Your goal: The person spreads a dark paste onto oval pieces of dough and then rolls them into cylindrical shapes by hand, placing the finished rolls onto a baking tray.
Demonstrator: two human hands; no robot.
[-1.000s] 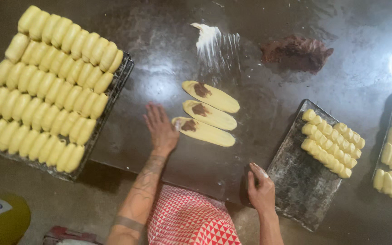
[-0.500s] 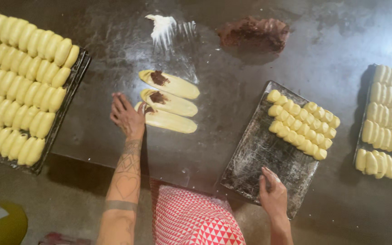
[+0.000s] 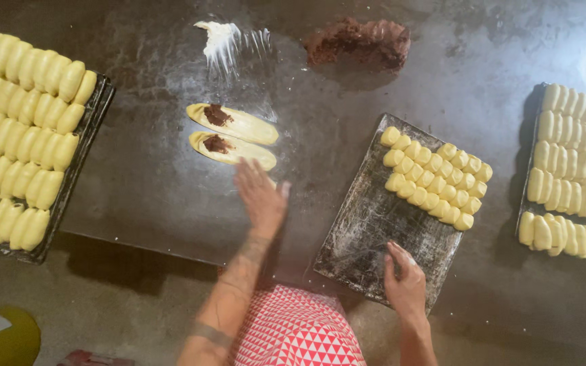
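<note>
My left hand [image 3: 260,200] lies flat with fingers spread on the dark table, just below two flattened oval dough pieces. Each oval [image 3: 233,123] [image 3: 233,150] carries a dab of brown filling at its left end. A third piece cannot be seen; it may lie under the palm. My right hand [image 3: 405,281] grips the near edge of a dark floured baking tray [image 3: 367,230]. That tray holds two short rows of small pale dough rolls [image 3: 435,179] at its far end.
A full tray of dough rolls [image 3: 96,115] sits at the left, and another full tray [image 3: 578,169] sits at the right edge. A mound of brown filling [image 3: 357,44] and a flour smear [image 3: 222,41] lie at the back. A red-and-white patterned apron [image 3: 293,332] is below.
My left hand has slid right and now covers the spot where the nearest of three dough ovals lay. My right hand has stayed on the tray's near edge.
</note>
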